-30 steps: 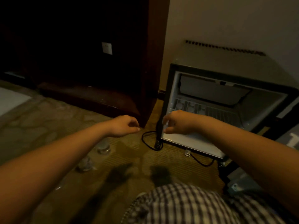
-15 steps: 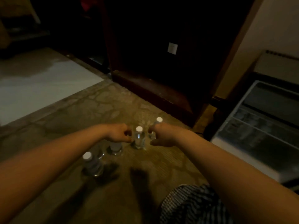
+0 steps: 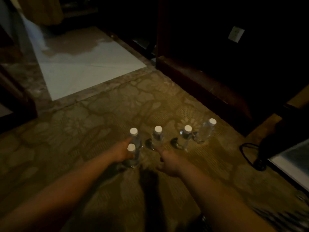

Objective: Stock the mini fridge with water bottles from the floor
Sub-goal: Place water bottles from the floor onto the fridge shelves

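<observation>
Several clear water bottles with white caps stand on the patterned carpet [image 3: 100, 118]. My left hand [image 3: 121, 152] curls round the nearest bottle [image 3: 133, 159] at the row's left end, with another bottle [image 3: 134, 134] just behind it. My right hand [image 3: 168, 160] reaches with loosely curled fingers to the foot of the middle bottle [image 3: 158, 136] and holds nothing. Two more bottles [image 3: 187, 133] [image 3: 209, 129] stand further right. A corner of the open mini fridge [image 3: 294, 166] shows at the right edge.
A dark wooden cabinet [image 3: 225, 67] with a white wall socket [image 3: 236, 34] stands behind the bottles. A black power cable [image 3: 245, 153] loops on the carpet beside the fridge. White floor tiles [image 3: 83, 61] lie at the back left.
My view has swung left, away from the fridge and onto the bottles. Both hands have dropped toward the carpet, and my left hand has closed round the near-left bottle.
</observation>
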Motion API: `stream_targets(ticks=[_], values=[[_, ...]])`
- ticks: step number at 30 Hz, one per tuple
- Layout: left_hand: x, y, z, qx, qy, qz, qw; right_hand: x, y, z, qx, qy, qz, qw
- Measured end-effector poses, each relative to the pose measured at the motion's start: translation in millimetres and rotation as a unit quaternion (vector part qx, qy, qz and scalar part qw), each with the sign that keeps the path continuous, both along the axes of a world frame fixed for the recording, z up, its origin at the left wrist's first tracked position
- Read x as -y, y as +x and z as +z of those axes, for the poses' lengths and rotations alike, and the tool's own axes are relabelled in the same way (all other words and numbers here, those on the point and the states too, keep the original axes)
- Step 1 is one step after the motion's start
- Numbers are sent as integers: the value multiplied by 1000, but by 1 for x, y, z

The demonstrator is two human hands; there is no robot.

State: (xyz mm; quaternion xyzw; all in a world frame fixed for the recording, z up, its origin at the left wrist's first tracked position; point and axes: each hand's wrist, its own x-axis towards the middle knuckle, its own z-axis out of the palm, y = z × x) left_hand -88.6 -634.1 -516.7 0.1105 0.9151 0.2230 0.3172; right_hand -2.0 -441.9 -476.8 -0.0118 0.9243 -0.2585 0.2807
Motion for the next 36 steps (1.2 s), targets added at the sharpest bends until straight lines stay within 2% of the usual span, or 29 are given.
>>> stream_targets(ticks=[10,14,18,22,26,29,36], values=[[-11,7,-41,-104,-83,0,991,10,-3,-59,69,-1,-42,997],[-14,6,-40,-98,-81,-14,992,4,-2,-62,83,-6,-55,995],[-15,9,-30,-115,-29,9,993,-3,1,-53,73,-21,-72,995],[-30,13,-1,-141,41,-41,988,-13,4,-33,31,-43,-82,995],[-56,17,42,-180,76,-109,975,-37,8,-6,-25,-14,-75,997],[-75,18,68,-192,77,-149,967,-49,6,6,-26,-16,-83,996],[-125,44,144,-205,90,-263,938,-86,36,55,-52,-86,-120,988]])
